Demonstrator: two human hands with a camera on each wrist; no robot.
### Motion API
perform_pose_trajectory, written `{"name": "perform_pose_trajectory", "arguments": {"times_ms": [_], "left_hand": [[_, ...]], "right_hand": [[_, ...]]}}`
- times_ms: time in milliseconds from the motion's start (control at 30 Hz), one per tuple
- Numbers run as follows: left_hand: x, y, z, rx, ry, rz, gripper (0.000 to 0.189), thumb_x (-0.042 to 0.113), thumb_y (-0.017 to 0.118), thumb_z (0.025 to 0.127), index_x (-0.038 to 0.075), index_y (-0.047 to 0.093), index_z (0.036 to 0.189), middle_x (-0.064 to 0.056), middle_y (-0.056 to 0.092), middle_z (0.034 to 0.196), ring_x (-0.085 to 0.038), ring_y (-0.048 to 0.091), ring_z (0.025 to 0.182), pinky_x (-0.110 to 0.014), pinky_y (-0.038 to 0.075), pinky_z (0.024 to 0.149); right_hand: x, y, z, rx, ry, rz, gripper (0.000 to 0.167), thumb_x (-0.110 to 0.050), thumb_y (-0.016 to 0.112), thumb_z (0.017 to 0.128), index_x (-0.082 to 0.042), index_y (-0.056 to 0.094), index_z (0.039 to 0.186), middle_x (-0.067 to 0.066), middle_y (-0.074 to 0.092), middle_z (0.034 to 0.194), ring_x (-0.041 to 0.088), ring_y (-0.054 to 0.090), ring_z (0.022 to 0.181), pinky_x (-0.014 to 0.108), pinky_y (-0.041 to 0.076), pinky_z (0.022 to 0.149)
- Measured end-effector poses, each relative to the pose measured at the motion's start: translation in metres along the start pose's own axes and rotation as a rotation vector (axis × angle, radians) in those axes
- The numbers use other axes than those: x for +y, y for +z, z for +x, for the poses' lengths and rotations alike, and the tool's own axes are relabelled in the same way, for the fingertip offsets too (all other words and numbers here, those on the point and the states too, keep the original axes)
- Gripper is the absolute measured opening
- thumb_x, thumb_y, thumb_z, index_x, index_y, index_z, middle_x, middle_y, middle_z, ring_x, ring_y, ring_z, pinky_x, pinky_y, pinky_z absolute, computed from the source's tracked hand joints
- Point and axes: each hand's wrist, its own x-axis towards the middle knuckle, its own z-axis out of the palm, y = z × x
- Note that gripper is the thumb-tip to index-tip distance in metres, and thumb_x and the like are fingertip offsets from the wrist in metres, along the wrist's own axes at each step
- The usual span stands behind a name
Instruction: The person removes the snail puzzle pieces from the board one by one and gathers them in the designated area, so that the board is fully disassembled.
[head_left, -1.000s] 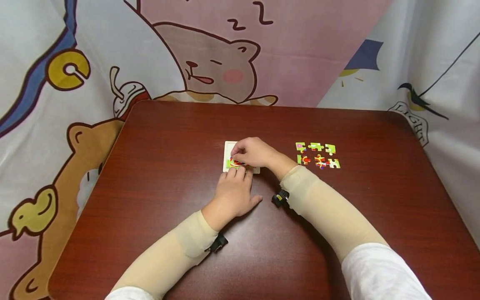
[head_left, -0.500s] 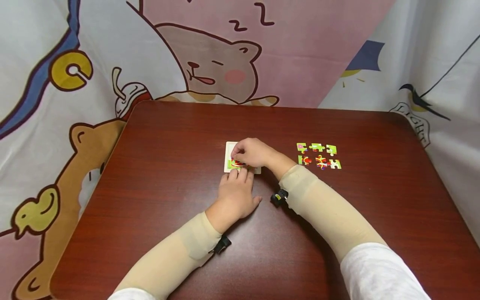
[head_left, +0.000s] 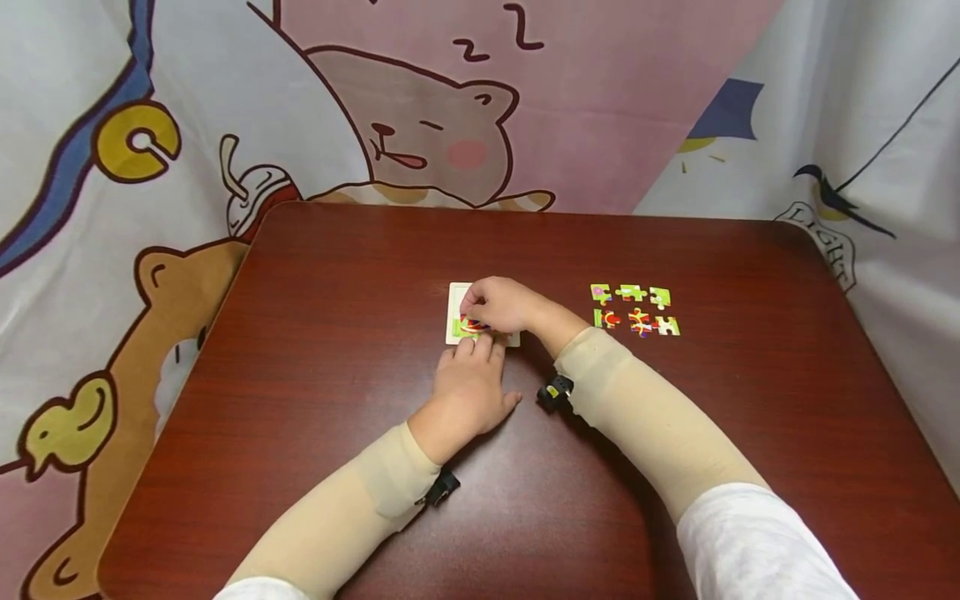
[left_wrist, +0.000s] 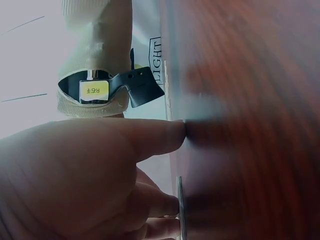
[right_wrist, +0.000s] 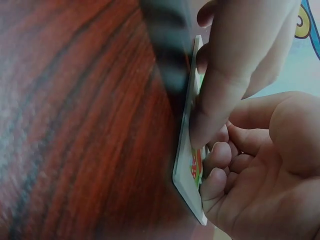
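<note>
A small white-rimmed puzzle board (head_left: 454, 321) lies on the table with a green, red and yellow picture partly filling it. My left hand (head_left: 472, 390) rests its fairly straight fingertips on the board's near edge, with the thumb spread out onto the tabletop. From the right, my right hand (head_left: 510, 305) reaches over the board. Its thumb and curled fingers pinch a puzzle piece (head_left: 467, 318) down at the picture, and they hide most of it. In the right wrist view, the curled right fingers (right_wrist: 220, 155) touch the picture beside the left fingers.
Several loose puzzle pieces (head_left: 633, 310), green with red and white parts, lie in two rows right of the board. The dark red-brown table (head_left: 360, 275) ends at a cartoon-printed curtain (head_left: 600, 100). Each forearm wears a small black camera (head_left: 555, 393).
Both hands stay over the board in nearly the same pose. The left thumb has drawn in slightly, and the right wrist has shifted a little to the left.
</note>
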Motion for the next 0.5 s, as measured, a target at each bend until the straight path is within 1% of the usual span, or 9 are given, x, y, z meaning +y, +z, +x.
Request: {"name": "perform_pose_trajectory", "arguments": {"times_ms": [200,400,500], "left_hand": [[-0.0014,0.0001,0.0005,0.008,0.0,-0.029,0.089,0.064,0.066,0.098,0.013,0.039,0.166,-0.007,0.045,0.156,-0.03,0.043,0.137,-0.047,0.042,0.108],[-0.0025,0.0013,0.0012,0.01,0.005,-0.05,0.088,0.062,0.068,0.098,0.014,0.041,0.165,-0.007,0.047,0.152,-0.03,0.044,0.135,-0.047,0.043,0.106],[-0.0023,0.001,0.0016,0.012,0.011,-0.032,0.087,0.063,0.067,0.098,0.014,0.041,0.165,-0.007,0.048,0.151,-0.03,0.044,0.135,-0.047,0.043,0.106]], "right_hand": [[0.0004,-0.0003,0.0004,0.008,-0.011,0.004,0.019,-0.016,0.059,0.107,-0.006,0.075,0.107,0.004,0.069,0.09,0.019,0.062,0.086,0.033,0.048,0.084],[0.0032,-0.0009,0.0007,0.007,-0.027,0.016,0.02,-0.015,0.058,0.107,-0.006,0.076,0.107,0.003,0.07,0.092,0.019,0.063,0.089,0.033,0.049,0.087],[0.0037,-0.002,-0.0007,-0.02,-0.041,0.032,0.018,-0.016,0.061,0.106,-0.007,0.076,0.104,0.003,0.072,0.094,0.019,0.063,0.091,0.035,0.049,0.088]]}}
